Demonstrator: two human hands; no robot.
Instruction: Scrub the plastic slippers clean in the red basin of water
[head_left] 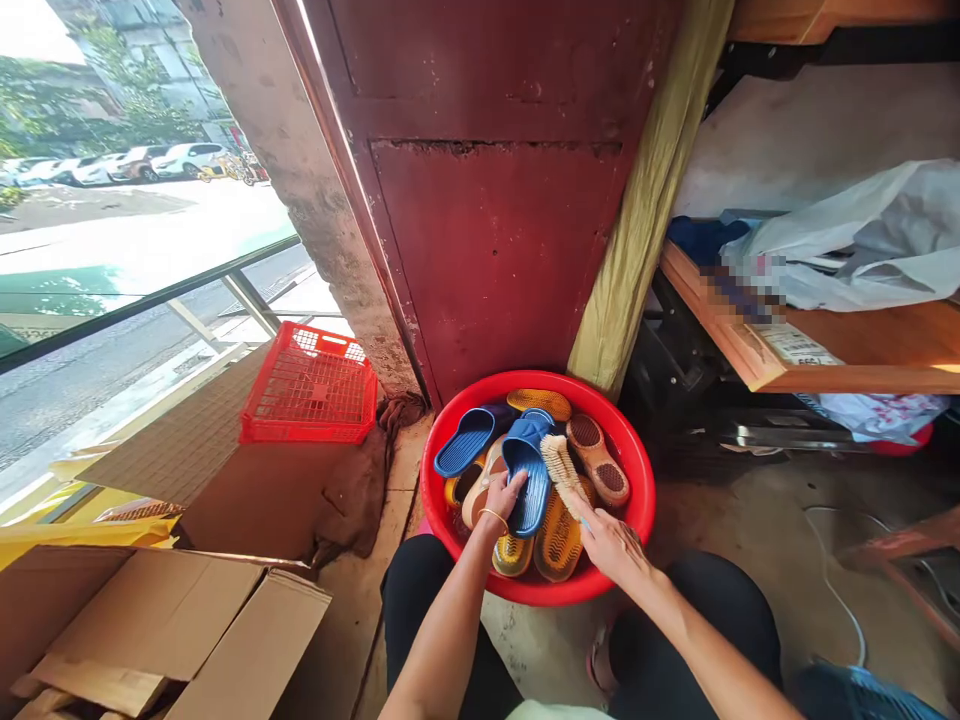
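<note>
My left hand (504,500) grips the heel end of a blue slipper (528,470) above the red basin (645,480). In my right hand (609,540) is a scrubbing brush (561,470) with pale bristles, held beside the slipper's right edge; whether the bristles touch it I cannot tell. Another blue slipper (466,442) lies at the basin's left. A brown slipper (600,460) rests sole up at the right. Yellow-soled slippers (559,540) lie in front, with one more yellow sole (538,403) at the back. A beige slipper (480,488) is partly hidden behind my left hand.
A dark red door (495,250) stands right behind the basin. At the left are a red plastic crate (311,385) and open cardboard boxes (165,610). To the right, a wooden shelf (885,345) holds a white plastic bag (862,240). A cable (829,570) lies on the floor.
</note>
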